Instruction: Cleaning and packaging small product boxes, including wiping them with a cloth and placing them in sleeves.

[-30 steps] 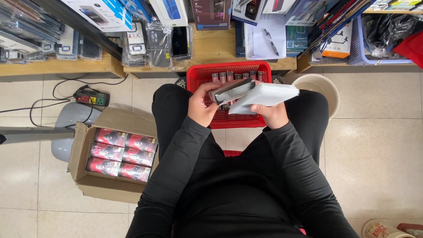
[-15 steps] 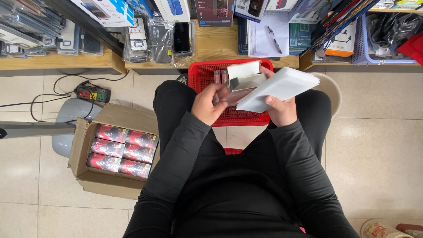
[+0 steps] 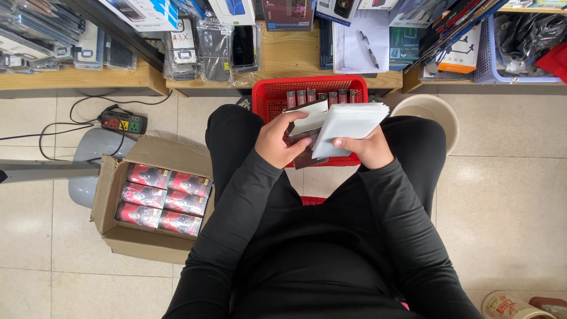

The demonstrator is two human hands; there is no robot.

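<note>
I sit over a red plastic basket (image 3: 269, 97) that holds several small dark red boxes (image 3: 322, 96) standing in a row. My right hand (image 3: 367, 147) grips a stack of white flat packets (image 3: 349, 121), tilted toward my left. My left hand (image 3: 282, 140) holds a small box with a white flap (image 3: 308, 117) and a dark underside, pressed against the edge of the white stack. Both hands hover just above the basket's near side, between my knees.
An open cardboard box (image 3: 118, 230) with red and black packs (image 3: 159, 198) lies on the tiled floor at my left. A power strip (image 3: 123, 123) and cables lie beyond it. Wooden shelves (image 3: 283, 56) with packaged goods run along the top. A cream bucket (image 3: 434, 112) stands right.
The white stack has dropped lower and turned flatter in my right hand. My left hand has brought the small box in against it.
</note>
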